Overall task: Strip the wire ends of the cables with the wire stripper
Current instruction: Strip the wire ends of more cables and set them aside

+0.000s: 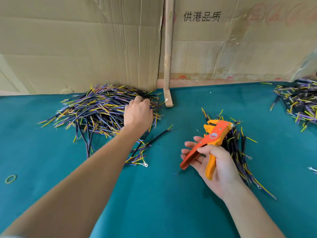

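Teal cloth table (154, 203), cardboard wall (77, 48), cable piles (96, 110).

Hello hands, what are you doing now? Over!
Left hand reaching into big cable pile. Right hand holds orange wire stripper, handles open. Nothing in the way.

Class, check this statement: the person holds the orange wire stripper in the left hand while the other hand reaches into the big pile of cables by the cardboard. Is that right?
One detail is wrong: the head view shows the orange wire stripper held in the right hand, not the left. The left hand is the one reaching into the big pile of cables by the cardboard.
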A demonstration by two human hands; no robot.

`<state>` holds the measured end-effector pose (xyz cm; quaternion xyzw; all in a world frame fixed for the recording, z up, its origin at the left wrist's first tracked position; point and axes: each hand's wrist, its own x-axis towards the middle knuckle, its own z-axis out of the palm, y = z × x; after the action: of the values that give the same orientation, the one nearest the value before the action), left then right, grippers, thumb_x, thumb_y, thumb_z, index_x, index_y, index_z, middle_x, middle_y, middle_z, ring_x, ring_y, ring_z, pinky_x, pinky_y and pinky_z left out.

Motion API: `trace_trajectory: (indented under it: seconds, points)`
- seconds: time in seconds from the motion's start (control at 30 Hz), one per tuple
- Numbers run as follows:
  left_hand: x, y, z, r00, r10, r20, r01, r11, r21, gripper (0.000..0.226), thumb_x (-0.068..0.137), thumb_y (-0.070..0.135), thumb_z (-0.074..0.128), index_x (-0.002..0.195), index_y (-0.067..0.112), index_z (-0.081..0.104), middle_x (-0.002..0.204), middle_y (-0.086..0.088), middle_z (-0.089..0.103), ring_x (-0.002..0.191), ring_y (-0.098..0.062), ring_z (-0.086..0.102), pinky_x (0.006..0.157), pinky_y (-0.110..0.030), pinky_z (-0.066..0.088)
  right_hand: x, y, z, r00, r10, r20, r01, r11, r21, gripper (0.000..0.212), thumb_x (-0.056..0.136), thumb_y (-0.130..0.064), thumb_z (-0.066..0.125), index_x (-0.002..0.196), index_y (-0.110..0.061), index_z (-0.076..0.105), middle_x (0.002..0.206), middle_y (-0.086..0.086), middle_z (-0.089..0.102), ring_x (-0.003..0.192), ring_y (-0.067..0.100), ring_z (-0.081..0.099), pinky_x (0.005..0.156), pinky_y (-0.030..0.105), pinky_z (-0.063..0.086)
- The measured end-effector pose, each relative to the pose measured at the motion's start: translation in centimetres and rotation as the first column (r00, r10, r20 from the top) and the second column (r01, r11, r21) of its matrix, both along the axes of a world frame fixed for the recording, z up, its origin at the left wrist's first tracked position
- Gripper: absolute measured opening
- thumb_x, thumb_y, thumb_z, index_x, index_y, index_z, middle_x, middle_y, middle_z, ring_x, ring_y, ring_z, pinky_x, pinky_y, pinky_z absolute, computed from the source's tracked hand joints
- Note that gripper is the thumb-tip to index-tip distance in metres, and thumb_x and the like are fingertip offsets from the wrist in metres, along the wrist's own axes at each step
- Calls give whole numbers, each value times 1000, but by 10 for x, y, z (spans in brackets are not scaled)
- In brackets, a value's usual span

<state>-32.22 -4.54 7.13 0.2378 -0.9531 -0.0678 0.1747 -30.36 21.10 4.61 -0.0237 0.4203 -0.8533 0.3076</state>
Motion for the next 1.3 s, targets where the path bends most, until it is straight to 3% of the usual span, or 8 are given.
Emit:
trace_trajectory:
  seconds: [0.13, 0.3, 0.5, 0.63, 0.73, 0.87, 1.03, 1.3]
  points:
    - [-14, -14, 9, 1000, -23, 6, 23, 999, 35, 38, 105, 31, 39, 112, 9, 69, 121, -16, 58, 113, -41, 56, 92, -46, 48, -6, 5, -2, 996, -88, 27, 87, 996, 7, 35, 89, 4, 47, 123, -3, 55, 100, 26, 71, 87, 42, 72, 76, 46, 62]
    - [-24, -20, 25, 985, -15, 175, 35, 993, -113, 32, 89, 4, 56, 116, 15, 71, 120, -13, 61, 110, -42, 62, 81, -45, 50, -5, 4, -2, 995, -98, 21, 98, 995, 22, 33, 90, 6, 49, 121, -1, 55, 96, 28, 70, 86, 43, 72, 74, 46, 62]
    - [-25, -28, 30, 976, -80, 204, 127, 965, -229, 29, 88, -2, 55, 109, 14, 68, 113, -13, 66, 105, -40, 62, 74, -41, 44, -6, 4, -3, 995, -95, 25, 94, 995, 44, 29, 92, 8, 47, 117, -1, 58, 94, 28, 70, 86, 44, 72, 74, 46, 62]
    - [-14, -25, 47, 994, -93, 50, 101, 980, -169, 18, 97, 6, 50, 111, 13, 60, 109, -17, 67, 97, -43, 62, 73, -44, 48, -6, 4, -5, 995, -95, 14, 94, 994, 56, 29, 92, 8, 47, 119, 0, 57, 94, 29, 70, 86, 43, 72, 76, 47, 62]
    - [5, -6, 67, 966, -118, -231, 80, 983, -167, 11, 101, 17, 50, 107, 13, 58, 98, -17, 70, 86, -46, 63, 71, -47, 51, -5, 3, -7, 996, -89, -18, 90, 993, 71, 30, 91, 8, 48, 120, 1, 56, 94, 29, 70, 85, 43, 72, 77, 48, 61]
    - [68, 65, 51, 666, -378, -643, 392, 911, -130, 7, 95, 6, 57, 94, 7, 64, 85, -5, 66, 77, -30, 62, 69, -39, 51, -3, 2, -2, 1000, -11, 2, 11, 999, 40, 45, 75, 3, 59, 120, 2, 58, 102, 31, 71, 81, 41, 72, 72, 45, 62]
    - [140, 149, -28, 618, -380, -688, 659, 728, 189, 9, 80, 7, 53, 82, 12, 60, 82, 3, 63, 75, -20, 60, 66, -38, 52, 1, 5, 4, 970, 235, 68, -233, 972, -36, 48, 66, -6, 56, 114, -3, 57, 122, 34, 66, 93, 41, 71, 87, 47, 55]
    - [162, 157, -44, 763, -252, -595, 540, 754, 373, 11, 74, 15, 49, 81, 24, 46, 58, 11, 44, 49, -16, 40, 45, -33, 40, 5, 8, 4, 911, 412, 25, -411, 911, -30, 53, 65, -4, 59, 117, -5, 51, 131, 36, 60, 110, 47, 65, 94, 48, 55]
